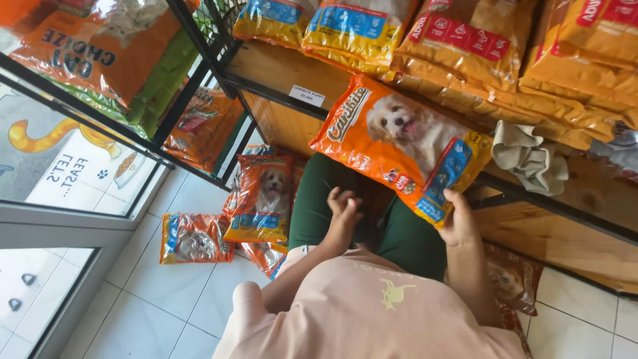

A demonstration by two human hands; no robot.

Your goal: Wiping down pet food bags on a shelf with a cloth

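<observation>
Peach shirt (372,312) and green trousers (405,233) fill the foreground; above the lap, the right hand (458,223) pinches the lower corner of an orange dog-food bag (399,143) tilted against the wooden shelf (286,73). Loosely curled, the left hand (343,211) grips nothing. Yellow bags (478,46) already sit shelved, while several small bags (256,203) remain on the tiled floor (173,286).

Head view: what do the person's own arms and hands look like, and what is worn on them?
Both forearms are bare, with no gloves, watch or rings that I can make out on the left hand or the right hand. The pale pink shirt has short sleeves and a small yellowish print.
</observation>
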